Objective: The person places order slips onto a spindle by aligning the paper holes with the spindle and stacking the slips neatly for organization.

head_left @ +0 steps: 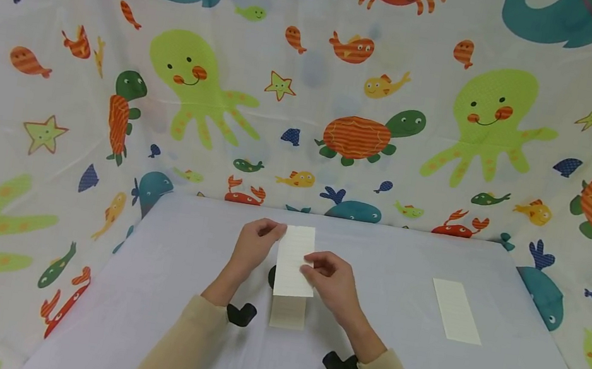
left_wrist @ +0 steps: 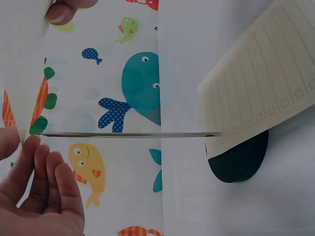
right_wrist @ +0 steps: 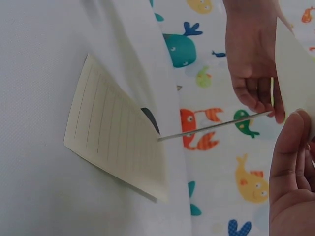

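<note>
My left hand (head_left: 254, 245) pinches the upper left edge of a cream paper sheet (head_left: 293, 260). At the sheet's right edge my right hand (head_left: 337, 283) grips it between thumb and fingers. Below it stands a paper spike with a dark round base (left_wrist: 241, 164) and a thin metal rod (left_wrist: 128, 134). A second, lined sheet (right_wrist: 115, 132) sits low over the base, with the rod rising through it. The held sheet is up at the rod's tip, which its edge and my fingers partly hide in both wrist views.
Another cream sheet (head_left: 456, 310) lies on the white-covered table (head_left: 395, 250) to the right. A curtain with sea animals (head_left: 292, 133) closes off the back and sides. Dark wrist mounts (head_left: 340, 366) sit on both forearms.
</note>
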`<move>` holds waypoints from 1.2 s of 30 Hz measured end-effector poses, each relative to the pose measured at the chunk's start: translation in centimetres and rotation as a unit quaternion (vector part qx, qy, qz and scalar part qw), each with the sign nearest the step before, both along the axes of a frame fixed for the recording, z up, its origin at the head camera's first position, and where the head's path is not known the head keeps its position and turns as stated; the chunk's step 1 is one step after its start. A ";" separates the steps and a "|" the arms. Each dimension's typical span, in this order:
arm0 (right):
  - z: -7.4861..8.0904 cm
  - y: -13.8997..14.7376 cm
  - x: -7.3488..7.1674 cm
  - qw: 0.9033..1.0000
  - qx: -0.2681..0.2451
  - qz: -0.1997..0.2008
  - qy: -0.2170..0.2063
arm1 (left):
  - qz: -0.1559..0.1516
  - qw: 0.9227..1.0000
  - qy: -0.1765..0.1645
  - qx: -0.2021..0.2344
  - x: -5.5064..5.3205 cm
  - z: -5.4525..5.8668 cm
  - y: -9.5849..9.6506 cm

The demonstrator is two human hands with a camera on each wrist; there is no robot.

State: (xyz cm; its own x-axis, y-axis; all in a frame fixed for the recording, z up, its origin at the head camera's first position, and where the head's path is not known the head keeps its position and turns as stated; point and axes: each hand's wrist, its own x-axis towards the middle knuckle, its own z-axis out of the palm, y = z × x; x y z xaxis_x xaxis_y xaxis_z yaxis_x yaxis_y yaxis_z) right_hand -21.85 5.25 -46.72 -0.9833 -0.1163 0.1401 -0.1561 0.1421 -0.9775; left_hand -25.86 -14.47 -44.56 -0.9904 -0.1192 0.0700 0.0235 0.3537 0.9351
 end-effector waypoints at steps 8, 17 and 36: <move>-0.1 -0.7 0.1 1.000 0.020 -0.001 -0.008 | 0.007 1.000 -0.006 0.016 -0.5 -1.0 -0.3; -0.1 -0.9 0.3 0.999 0.028 -0.004 -0.019 | 0.011 1.000 -0.013 0.018 -0.5 -1.8 -0.4; -0.2 -1.2 0.1 0.999 0.035 -0.007 -0.030 | 0.013 1.000 -0.016 0.008 -0.4 -1.7 -0.4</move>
State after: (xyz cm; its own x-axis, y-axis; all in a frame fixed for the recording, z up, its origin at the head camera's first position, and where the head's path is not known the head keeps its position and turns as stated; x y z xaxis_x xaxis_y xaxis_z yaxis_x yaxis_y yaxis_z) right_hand -21.71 4.04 -46.93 -0.9913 -0.1094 0.0730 -0.0950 0.2117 -0.9727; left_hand -26.29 -14.89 -46.22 -0.9887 -0.1452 0.0370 -0.0146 0.3391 0.9406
